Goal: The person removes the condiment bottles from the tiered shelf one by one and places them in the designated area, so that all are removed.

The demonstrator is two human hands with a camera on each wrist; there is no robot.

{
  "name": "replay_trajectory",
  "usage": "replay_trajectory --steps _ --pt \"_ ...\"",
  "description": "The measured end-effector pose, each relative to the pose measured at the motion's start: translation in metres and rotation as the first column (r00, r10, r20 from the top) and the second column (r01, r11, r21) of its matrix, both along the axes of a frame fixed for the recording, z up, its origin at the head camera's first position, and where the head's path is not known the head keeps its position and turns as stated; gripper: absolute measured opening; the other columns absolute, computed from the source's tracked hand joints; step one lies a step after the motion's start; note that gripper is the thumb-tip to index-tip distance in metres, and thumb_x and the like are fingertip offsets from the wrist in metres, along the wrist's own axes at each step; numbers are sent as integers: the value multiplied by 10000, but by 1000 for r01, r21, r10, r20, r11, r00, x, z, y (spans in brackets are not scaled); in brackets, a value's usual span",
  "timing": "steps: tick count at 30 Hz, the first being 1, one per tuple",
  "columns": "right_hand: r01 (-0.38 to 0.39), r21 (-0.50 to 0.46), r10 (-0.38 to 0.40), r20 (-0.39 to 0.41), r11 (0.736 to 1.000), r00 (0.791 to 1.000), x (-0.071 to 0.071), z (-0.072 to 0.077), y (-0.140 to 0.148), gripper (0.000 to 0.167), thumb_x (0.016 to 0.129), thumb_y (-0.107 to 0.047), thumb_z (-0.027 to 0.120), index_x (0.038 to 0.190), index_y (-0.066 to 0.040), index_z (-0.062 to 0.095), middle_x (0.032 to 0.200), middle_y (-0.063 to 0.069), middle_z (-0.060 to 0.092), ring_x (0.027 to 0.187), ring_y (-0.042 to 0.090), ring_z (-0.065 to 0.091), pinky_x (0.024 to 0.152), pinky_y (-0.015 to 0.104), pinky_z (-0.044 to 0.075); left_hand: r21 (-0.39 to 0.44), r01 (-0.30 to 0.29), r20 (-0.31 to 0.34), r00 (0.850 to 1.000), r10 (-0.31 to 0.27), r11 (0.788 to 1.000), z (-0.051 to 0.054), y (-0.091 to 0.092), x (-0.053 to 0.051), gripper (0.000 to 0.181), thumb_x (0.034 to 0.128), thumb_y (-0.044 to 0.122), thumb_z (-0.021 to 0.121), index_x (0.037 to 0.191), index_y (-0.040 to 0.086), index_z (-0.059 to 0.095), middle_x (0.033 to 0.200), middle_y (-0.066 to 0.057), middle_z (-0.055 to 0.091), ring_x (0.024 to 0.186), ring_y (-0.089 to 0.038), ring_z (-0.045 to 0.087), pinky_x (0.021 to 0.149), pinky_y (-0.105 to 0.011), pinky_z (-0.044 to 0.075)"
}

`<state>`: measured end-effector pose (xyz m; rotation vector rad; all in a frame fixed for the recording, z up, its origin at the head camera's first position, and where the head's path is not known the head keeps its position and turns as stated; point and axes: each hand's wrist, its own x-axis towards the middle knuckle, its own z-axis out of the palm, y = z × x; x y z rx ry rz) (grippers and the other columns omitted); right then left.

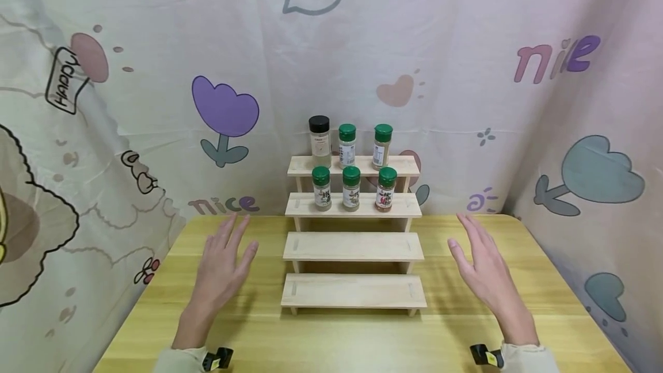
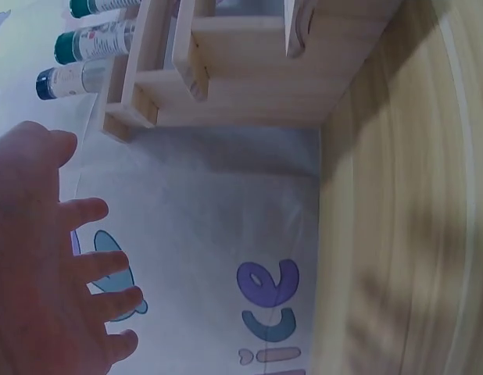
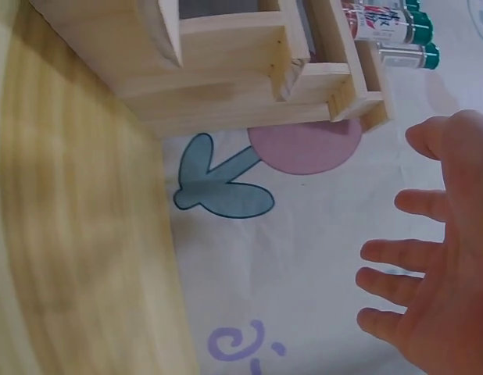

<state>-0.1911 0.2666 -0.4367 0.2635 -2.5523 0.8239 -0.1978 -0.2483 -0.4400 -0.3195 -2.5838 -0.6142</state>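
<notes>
A stepped wooden rack stands mid-table with four tiers. Its top tier bears a black-capped spice jar at the left and two green-capped jars, one in the middle and one at the right. On the tier below are three more green-capped jars: left, middle and right, with reddish contents. My left hand hovers left of the rack, fingers spread and holding nothing. To the right of the rack, my right hand is likewise spread and touches nothing.
The rack's two lower tiers show bare boards. Under it lies a light wood-grain table. A patterned cloth hangs behind the table and along both sides. Each wrist wears a small black camera.
</notes>
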Motion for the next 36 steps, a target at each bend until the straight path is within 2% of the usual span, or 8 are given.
replay_trajectory --steps 4,12,20,22,25,28,31,36 --pt "-21 -37 20 -23 999 1000 0 -7 -2 605 1065 -300 552 1597 -97 348 1607 242 337 1420 516 333 1044 759 296 21 11 9 1000 -11 1000 -3 8 1 599 1081 371 475 1601 105 345 1661 -218 230 1485 -477 237 1163 -706 153" --pt "-79 -154 69 -72 985 995 -3 -18 -10 568 1052 -223 587 1575 -117 394 1560 227 421 1397 489 390 1064 719 326 116 62 5 998 -63 991 -9 27 2 575 1090 328 468 1604 104 341 1653 -216 252 1470 -476 273 1146 -707 202" --pt "-113 -211 93 -99 971 991 -8 -30 -23 518 1048 -183 595 1541 -113 453 1518 197 490 1337 436 480 1062 671 369 251 101 27 993 -111 963 -15 46 2 558 1101 323 450 1607 116 336 1675 -128 242 1489 -437 266 1132 -708 239" --pt "-114 -218 95 -92 969 991 -7 -33 -25 514 1050 -181 592 1538 -101 452 1523 185 488 1339 421 483 1087 607 385 273 106 45 991 -123 956 -18 52 2 557 1105 335 439 1605 113 336 1675 -120 244 1495 -424 262 1143 -695 235" --pt "-125 -236 108 -84 964 991 -6 -37 -28 508 1052 -172 589 1530 -68 452 1527 180 487 1342 405 485 1142 352 377 304 107 65 989 -132 947 -23 61 2 557 1106 354 431 1603 118 344 1671 -108 259 1501 -395 265 1158 -671 231" --pt "-134 -268 120 -69 954 990 -5 -40 -29 505 1053 -174 591 1520 -42 454 1525 171 490 1350 384 483 1103 124 294 328 110 74 987 -141 938 -28 68 0 552 1105 369 429 1598 130 359 1666 -99 275 1501 -375 275 1164 -660 231" --pt "-139 -306 128 -56 942 990 -5 -42 -29 498 1051 -169 595 1513 -42 462 1522 156 497 1356 364 481 1090 88 274 353 122 57 987 -152 928 -33 73 -2 535 1103 356 439 1582 121 391 1651 -122 308 1491 -374 302 1161 -655 245" --pt "-176 -354 160 -74 918 984 -9 -42 -33 483 1045 -122 599 1504 -42 473 1500 172 515 1342 360 498 1105 149 327 420 158 5 984 -177 894 -39 74 -6 492 1096 281 470 1532 53 450 1587 -183 406 1453 -390 367 1158 -629 280"
